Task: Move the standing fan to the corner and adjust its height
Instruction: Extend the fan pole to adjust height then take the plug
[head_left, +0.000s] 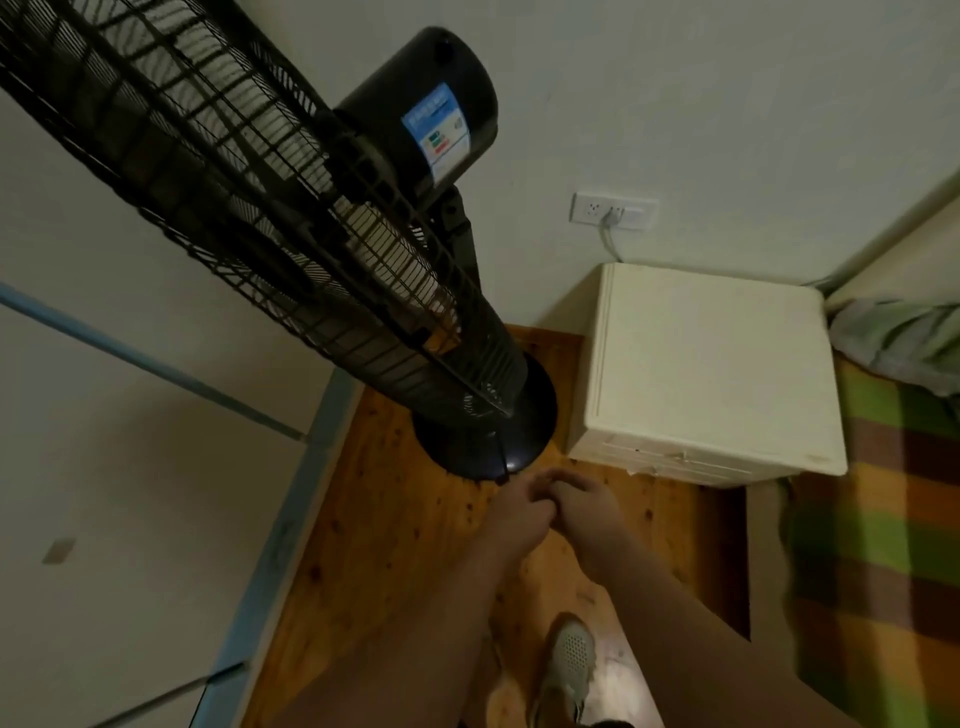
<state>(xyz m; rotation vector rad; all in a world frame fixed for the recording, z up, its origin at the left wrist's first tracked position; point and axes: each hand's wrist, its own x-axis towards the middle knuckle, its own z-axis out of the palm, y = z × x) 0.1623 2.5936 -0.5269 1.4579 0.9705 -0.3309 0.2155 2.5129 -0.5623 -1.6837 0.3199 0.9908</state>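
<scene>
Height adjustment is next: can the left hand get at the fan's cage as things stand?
Probably yes. The left hand is right by the lower edge of the cage with nothing between; the cabinet stands off to the right.

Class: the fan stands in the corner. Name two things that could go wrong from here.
The base of the fan sits close to the white cabinet; shifting it could knock the cabinet. The left hand and right hand meet near the cage rim; fingers could get nipped as the height changes.
</scene>
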